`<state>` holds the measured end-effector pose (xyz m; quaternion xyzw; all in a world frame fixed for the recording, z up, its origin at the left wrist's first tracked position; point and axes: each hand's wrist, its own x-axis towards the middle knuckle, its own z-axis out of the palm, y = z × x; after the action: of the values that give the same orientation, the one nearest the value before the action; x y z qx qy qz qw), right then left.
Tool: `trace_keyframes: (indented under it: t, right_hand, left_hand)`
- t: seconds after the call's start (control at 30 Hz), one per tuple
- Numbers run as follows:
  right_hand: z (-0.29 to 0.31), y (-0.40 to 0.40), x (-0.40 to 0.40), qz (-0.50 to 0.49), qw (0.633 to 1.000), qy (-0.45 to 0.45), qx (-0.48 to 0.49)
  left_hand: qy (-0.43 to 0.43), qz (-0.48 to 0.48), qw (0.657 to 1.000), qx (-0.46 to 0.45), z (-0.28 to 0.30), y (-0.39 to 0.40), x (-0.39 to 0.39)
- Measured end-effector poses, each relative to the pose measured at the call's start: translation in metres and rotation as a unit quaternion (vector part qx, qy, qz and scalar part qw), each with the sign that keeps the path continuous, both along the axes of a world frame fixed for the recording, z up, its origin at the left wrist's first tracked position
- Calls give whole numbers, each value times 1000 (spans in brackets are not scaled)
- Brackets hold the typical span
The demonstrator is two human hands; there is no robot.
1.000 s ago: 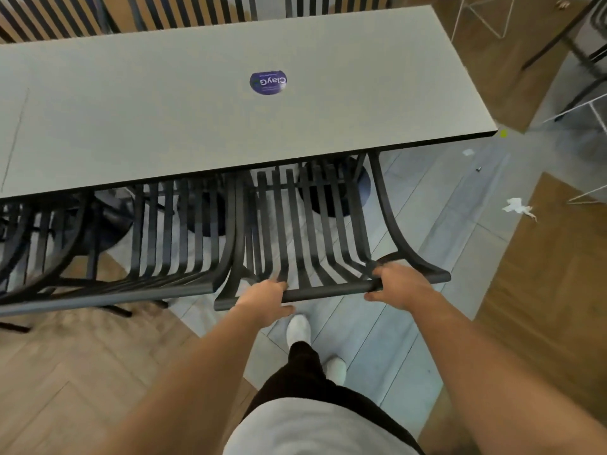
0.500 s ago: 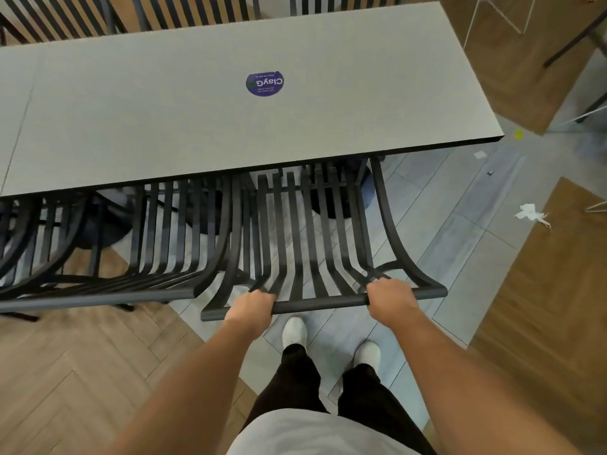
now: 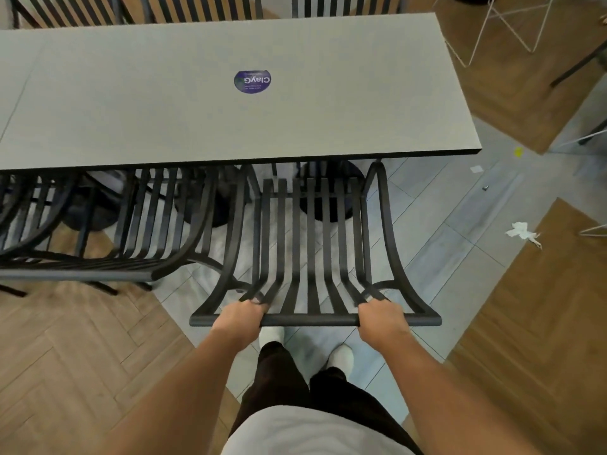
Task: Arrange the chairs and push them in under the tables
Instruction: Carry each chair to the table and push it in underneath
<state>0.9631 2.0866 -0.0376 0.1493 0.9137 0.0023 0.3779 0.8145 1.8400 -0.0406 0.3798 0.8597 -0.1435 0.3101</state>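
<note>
A black slatted metal chair (image 3: 310, 244) stands in front of me, its seat partly under the grey table (image 3: 197, 110). My left hand (image 3: 241, 318) grips the top rail of its backrest near the left end. My right hand (image 3: 381, 318) grips the same rail near the right end. A second black slatted chair (image 3: 154, 238) stands to the left, pushed under the table, with a gap between its backrest and the one I hold.
A round purple sticker (image 3: 252, 81) lies on the tabletop. Round black table bases (image 3: 328, 192) stand under it. More slatted chairs (image 3: 197, 4) line the far side. A crumpled paper (image 3: 522, 231) and small scraps lie on the floor at right. White wire frames (image 3: 502, 24) stand at top right.
The chair I hold has been turned and drawn back from the neighbouring chair, so it now faces the table squarely. Both hands kept their grip on the rail.
</note>
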Motion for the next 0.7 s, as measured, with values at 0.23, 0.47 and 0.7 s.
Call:
trace_keyframes:
  t: [0.23, 0.47, 0.7]
  right_hand:
    - [0, 23, 6, 6, 1000, -4, -4]
    - [3, 38, -15, 5, 1000, 3, -2]
    - [-2, 69, -14, -12, 1000, -7, -9]
  left_hand:
    - [-36, -4, 999, 13, -7, 17, 2]
    - [-42, -3, 999, 23, -8, 31, -23]
    - [-50, -20, 998, 26, -11, 64, -28]
